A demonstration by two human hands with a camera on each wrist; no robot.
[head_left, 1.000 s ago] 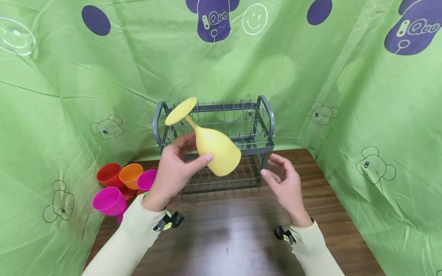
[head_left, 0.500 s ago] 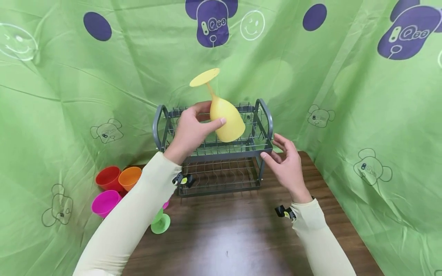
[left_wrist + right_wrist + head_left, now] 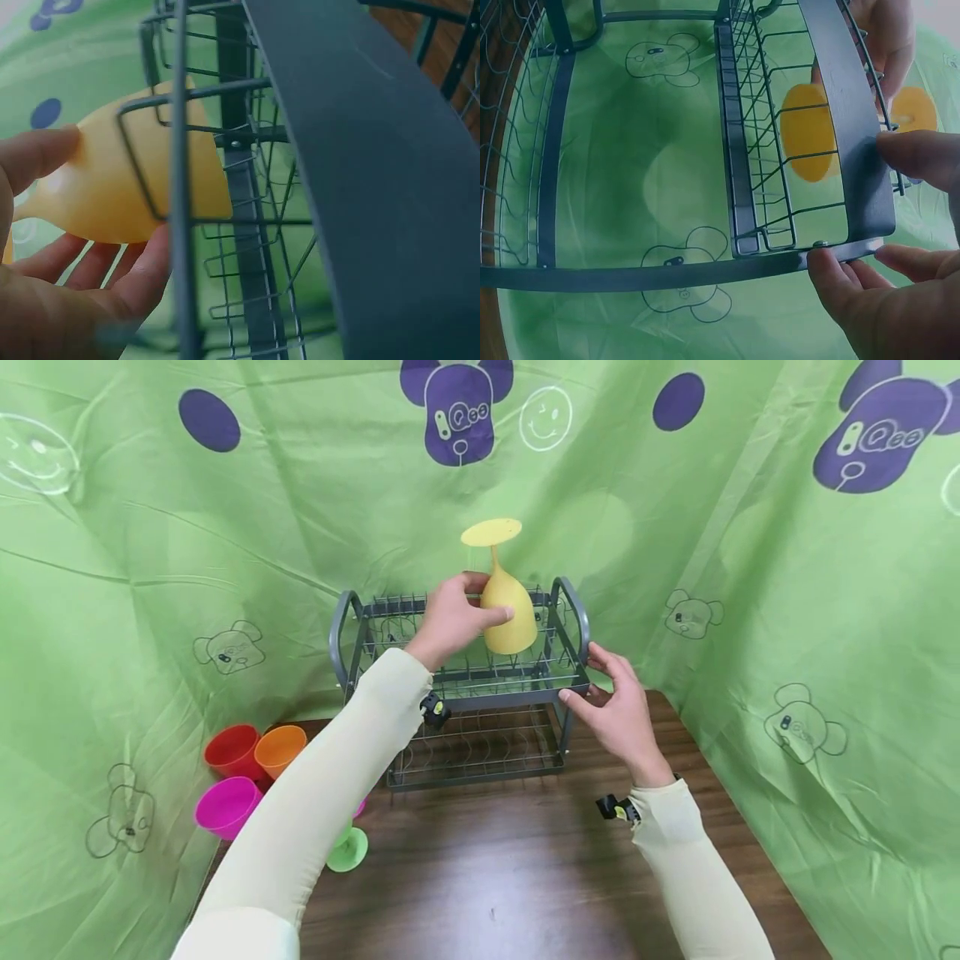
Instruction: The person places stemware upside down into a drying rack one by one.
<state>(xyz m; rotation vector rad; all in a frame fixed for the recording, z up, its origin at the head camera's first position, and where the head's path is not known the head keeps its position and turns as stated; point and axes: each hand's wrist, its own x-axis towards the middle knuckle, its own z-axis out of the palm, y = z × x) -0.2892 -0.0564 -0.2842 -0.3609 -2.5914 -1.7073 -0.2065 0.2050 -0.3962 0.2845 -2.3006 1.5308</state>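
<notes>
My left hand (image 3: 455, 617) grips a yellow plastic goblet (image 3: 512, 610) by its bowl, thumb on the near side and fingers round the far side. The goblet is upside down, foot on top, over the right part of the upper tier of a grey two-tier dish rack (image 3: 487, 700). In the left wrist view the goblet's bowl (image 3: 127, 172) is partly behind the rack's wires. My right hand (image 3: 618, 706) holds the rack's front right corner, with thumb on the front bar and fingers on the side frame, as the right wrist view shows.
Left of the rack on the brown wooden table (image 3: 480, 868) stand a red goblet (image 3: 232, 750), an orange goblet (image 3: 280, 750) and a magenta goblet (image 3: 227, 807). A green goblet's foot (image 3: 348, 850) shows beside my left sleeve. Green printed cloth surrounds the table.
My left hand has carried the goblet up and right over the rack, turning it from tilted to nearly vertical. My right hand has moved up to the rack's corner and taken hold.
</notes>
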